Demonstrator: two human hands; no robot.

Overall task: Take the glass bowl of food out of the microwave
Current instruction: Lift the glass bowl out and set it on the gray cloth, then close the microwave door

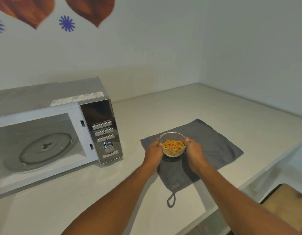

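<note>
A small glass bowl [172,144] with orange pasta pieces in it is over the grey cloth [213,146], right of the microwave [50,133]. My left hand [153,150] grips its left side and my right hand [193,150] grips its right side. I cannot tell whether the bowl rests on the cloth or hovers just above it. The microwave's door is open out of view and its cavity shows only the glass turntable [45,150].
The pale counter [180,106] runs to a corner of white walls at the back right. Its front edge drops off at the right, with a wooden surface [286,200] below. The cloth's hanging loop [171,200] lies toward me.
</note>
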